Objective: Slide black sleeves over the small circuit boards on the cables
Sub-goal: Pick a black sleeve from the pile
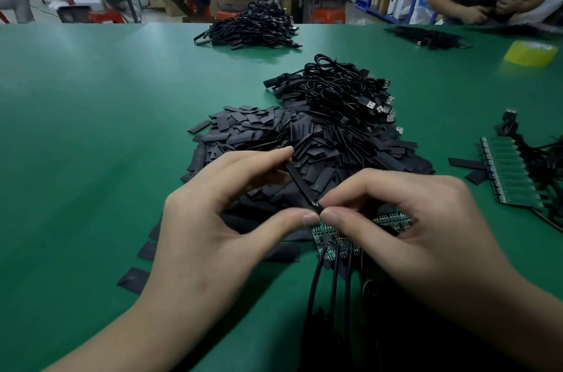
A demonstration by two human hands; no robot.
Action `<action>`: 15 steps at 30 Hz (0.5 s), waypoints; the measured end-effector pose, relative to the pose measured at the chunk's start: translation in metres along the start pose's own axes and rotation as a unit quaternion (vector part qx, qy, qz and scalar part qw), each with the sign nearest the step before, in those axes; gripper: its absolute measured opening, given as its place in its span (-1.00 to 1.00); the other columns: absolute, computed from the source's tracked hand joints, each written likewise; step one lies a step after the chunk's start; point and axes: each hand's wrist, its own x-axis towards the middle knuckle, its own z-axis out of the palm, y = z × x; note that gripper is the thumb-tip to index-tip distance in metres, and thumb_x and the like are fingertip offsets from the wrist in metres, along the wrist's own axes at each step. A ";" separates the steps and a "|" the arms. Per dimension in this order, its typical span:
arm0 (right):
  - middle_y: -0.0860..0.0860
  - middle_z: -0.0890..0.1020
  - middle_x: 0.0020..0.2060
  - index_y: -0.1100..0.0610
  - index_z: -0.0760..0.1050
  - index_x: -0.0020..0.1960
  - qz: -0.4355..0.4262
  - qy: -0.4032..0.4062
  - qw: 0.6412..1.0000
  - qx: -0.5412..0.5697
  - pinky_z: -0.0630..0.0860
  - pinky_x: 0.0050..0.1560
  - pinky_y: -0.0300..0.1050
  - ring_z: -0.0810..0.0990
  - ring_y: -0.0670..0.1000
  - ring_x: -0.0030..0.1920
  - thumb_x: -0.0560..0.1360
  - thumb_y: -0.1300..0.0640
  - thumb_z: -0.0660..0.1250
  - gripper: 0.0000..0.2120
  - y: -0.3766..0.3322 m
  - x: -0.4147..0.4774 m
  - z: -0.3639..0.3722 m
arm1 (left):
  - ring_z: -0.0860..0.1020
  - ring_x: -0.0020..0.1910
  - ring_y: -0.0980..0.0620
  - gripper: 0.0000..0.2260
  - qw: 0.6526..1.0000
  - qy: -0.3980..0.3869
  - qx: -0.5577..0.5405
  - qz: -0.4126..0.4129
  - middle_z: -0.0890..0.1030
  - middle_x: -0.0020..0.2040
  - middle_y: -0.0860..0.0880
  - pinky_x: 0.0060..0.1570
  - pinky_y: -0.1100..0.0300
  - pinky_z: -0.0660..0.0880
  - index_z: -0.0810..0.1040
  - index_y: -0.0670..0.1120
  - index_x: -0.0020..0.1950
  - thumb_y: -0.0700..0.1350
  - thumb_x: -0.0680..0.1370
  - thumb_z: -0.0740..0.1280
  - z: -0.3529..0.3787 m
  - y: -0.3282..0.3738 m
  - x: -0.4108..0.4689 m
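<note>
Left hand [213, 228] and right hand [411, 225] pinch one flat matte-black sleeve [300, 186] above green circuit boards [327, 242].

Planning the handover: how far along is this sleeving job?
Done, apparently: the heap of sleeved USB cables behind the loose sleeves. In hand: left hand and right hand pinch one black sleeve. Left: bare green circuit boards under the hands, plus the row of boards at right.

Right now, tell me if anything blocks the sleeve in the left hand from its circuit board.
No obstacle shows. The left hand holds the black sleeve; the right hand pinches at its lower end, hiding the mouth. Bare circuit boards lie beneath both thumbs.
</note>
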 end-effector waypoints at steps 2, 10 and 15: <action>-0.19 0.66 -0.25 -0.01 0.67 -0.07 0.002 -0.008 1.000 0.005 0.52 -0.23 -0.25 0.65 -0.16 -0.20 0.53 0.10 0.44 -0.96 0.001 0.000 0.000 | 0.62 0.18 0.07 -0.50 1.000 -0.006 0.011 0.012 0.64 0.14 0.16 0.21 0.22 0.50 0.63 0.04 0.27 0.17 0.37 0.52 -0.001 0.001 0.001; -0.19 0.64 -0.22 -0.08 0.63 -0.04 0.005 -0.005 1.000 -0.001 0.50 -0.20 -0.28 0.64 -0.12 -0.18 0.56 0.00 0.37 -0.94 0.007 -0.001 0.001 | 0.60 0.22 0.03 -0.58 0.999 -0.029 0.009 0.031 0.63 0.16 0.11 0.22 0.23 0.48 0.61 -0.01 0.24 0.03 0.41 0.51 0.001 0.005 0.000; -0.22 0.61 -0.17 -0.08 0.64 0.04 -0.022 -0.016 0.998 -0.060 0.53 -0.14 -0.16 0.62 -0.14 -0.13 0.59 -0.05 0.35 -0.89 0.012 -0.001 0.001 | 0.60 0.22 0.05 -0.59 0.998 -0.034 0.022 0.045 0.63 0.15 0.09 0.21 0.29 0.46 0.63 -0.04 0.23 -0.04 0.39 0.53 0.001 0.009 0.000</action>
